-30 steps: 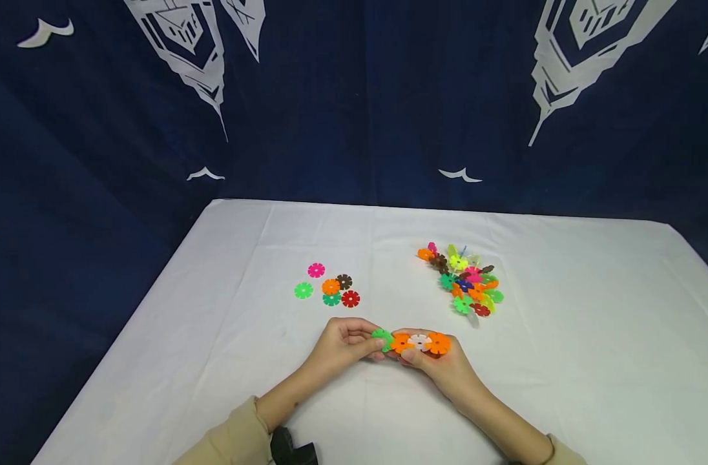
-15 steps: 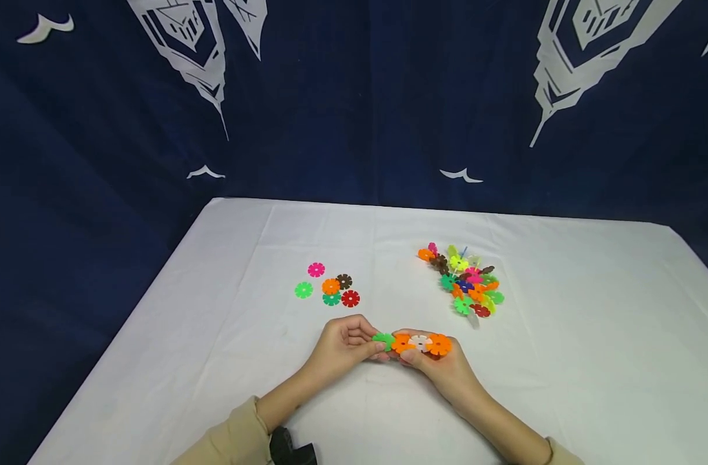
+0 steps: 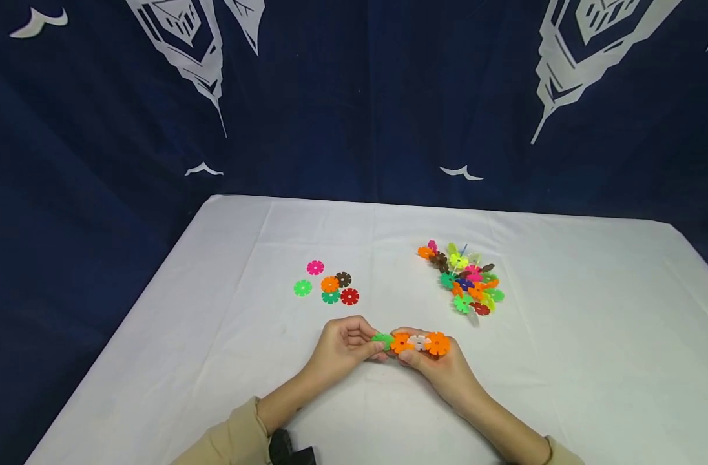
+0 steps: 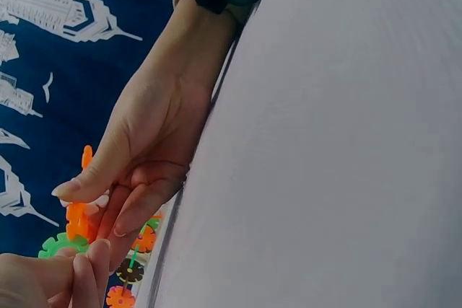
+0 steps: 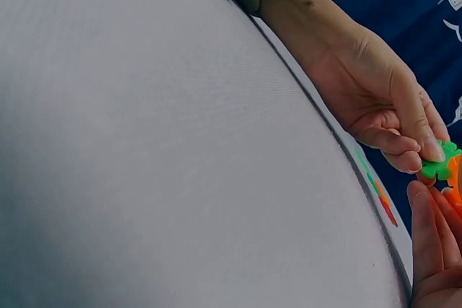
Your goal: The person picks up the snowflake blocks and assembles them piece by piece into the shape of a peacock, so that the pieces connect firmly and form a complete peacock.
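Green plastic marks one end: we see a green notched disc (image 3: 383,340) on the left, then an orange disc (image 3: 401,343), a white disc (image 3: 419,343) and a second orange disc (image 3: 438,343), lined up left to right above the table (image 3: 563,323). The left hand (image 3: 345,345) has its grip pinched on the green disc, thumb against fingers; the right hand (image 3: 441,368) curls its grip round the other three — thumb in front, fingers behind. We judge that everything turns on the green-orange edge, which lies between both grips, roughly level with them — how deeply the notches engage, we cannot tell.
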